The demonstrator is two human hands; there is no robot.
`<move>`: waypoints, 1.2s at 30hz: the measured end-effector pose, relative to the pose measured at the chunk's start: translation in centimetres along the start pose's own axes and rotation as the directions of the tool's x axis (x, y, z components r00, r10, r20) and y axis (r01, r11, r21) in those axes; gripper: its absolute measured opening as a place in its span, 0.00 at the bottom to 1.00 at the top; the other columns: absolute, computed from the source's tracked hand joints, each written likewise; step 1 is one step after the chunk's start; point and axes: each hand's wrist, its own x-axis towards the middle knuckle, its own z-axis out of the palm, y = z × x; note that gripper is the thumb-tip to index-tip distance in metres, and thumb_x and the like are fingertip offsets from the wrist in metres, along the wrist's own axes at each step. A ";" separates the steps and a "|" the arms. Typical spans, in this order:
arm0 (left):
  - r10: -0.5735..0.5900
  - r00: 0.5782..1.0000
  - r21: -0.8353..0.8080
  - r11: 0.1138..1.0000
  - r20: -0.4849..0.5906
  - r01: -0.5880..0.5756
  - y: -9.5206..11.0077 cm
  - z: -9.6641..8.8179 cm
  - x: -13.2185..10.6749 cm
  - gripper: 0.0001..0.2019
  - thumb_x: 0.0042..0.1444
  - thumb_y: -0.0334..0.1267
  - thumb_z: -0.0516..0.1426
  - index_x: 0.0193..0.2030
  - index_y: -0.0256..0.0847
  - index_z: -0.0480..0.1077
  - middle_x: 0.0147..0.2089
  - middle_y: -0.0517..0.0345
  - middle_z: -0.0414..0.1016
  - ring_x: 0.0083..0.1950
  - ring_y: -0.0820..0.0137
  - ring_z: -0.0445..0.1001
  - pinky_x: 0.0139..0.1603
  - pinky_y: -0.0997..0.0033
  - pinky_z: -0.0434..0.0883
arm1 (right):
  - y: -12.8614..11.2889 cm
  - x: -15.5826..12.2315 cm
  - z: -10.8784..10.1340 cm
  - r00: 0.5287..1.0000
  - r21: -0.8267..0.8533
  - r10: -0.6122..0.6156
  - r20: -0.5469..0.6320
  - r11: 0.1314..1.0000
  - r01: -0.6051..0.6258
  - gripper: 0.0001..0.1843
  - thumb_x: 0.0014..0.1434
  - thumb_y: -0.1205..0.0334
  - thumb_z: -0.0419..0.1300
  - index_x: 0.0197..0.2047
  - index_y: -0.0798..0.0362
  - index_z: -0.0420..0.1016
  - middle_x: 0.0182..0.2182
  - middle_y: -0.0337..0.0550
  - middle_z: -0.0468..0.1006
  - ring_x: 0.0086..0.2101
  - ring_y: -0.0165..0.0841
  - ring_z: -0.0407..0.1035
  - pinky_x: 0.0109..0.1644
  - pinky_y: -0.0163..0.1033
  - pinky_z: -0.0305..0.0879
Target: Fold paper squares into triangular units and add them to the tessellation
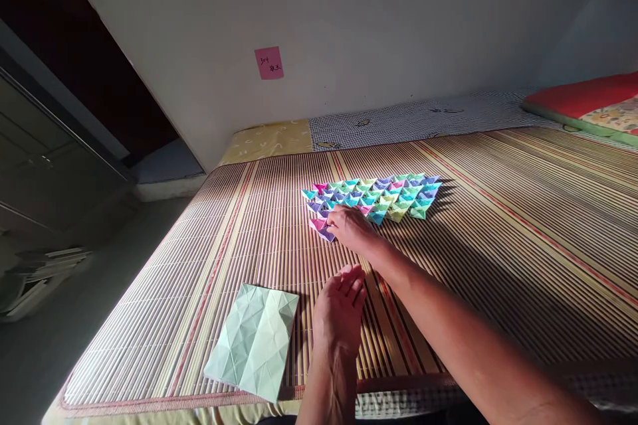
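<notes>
My right hand (pixel 351 227) reaches forward and rests with curled fingers on a small folded paper piece (pixel 325 233) at the near left corner of a patch of several colourful folded paper boats (pixel 375 196). They lie in rows on a striped bamboo mat (pixel 498 239). My left hand (pixel 339 309) hovers nearer to me above the mat with its fingers stretched and loosely together, holding nothing. A creased pale green sheet of paper (pixel 253 340) lies flat on the mat to the left of my left hand.
The mat covers a bed against a white wall with a pink sticky note (pixel 269 63). A red and floral cushion (pixel 588 103) lies at the far right. The bed's left edge drops to a grey floor with stacked papers (pixel 34 275).
</notes>
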 end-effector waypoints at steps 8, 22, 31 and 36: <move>0.000 1.000 0.006 1.000 -0.009 0.000 0.1 0.2 -0.2 0.12 0.66 0.32 0.51 0.37 0.33 0.76 0.51 0.37 0.81 0.49 0.61 0.81 0.51 0.64 0.73 | 4.5 -1.6 -2.5 0.995 0.028 0.095 -0.001 0.995 -0.095 0.07 0.61 0.73 0.62 0.34 0.56 0.81 0.36 0.43 0.80 0.34 0.31 0.74 0.38 0.34 0.62; 0.003 1.000 0.028 1.000 -0.006 -0.003 0.3 0.2 -0.1 0.10 0.65 0.32 0.52 0.39 0.33 0.75 0.50 0.37 0.81 0.49 0.61 0.81 0.54 0.63 0.72 | 3.7 -2.0 -0.7 0.991 -0.092 0.090 0.104 0.993 -0.080 0.11 0.69 0.58 0.62 0.49 0.56 0.77 0.46 0.45 0.80 0.44 0.36 0.77 0.50 0.48 0.75; 0.003 1.000 0.035 0.999 0.005 -0.003 0.3 0.0 0.0 0.11 0.65 0.32 0.52 0.39 0.32 0.76 0.51 0.37 0.81 0.51 0.60 0.81 0.57 0.61 0.72 | 3.5 -2.3 -1.0 0.995 -0.079 0.080 0.057 0.994 -0.075 0.07 0.66 0.69 0.62 0.34 0.57 0.80 0.37 0.45 0.81 0.40 0.36 0.76 0.48 0.42 0.69; 0.007 1.000 0.031 0.999 -0.004 -0.007 0.2 0.0 0.0 0.11 0.64 0.32 0.52 0.38 0.33 0.76 0.50 0.36 0.81 0.56 0.56 0.80 0.62 0.57 0.70 | 2.4 -1.9 -0.7 1.000 -0.043 0.014 -0.009 0.999 -0.014 0.08 0.64 0.71 0.61 0.42 0.55 0.83 0.42 0.49 0.80 0.41 0.38 0.74 0.47 0.39 0.63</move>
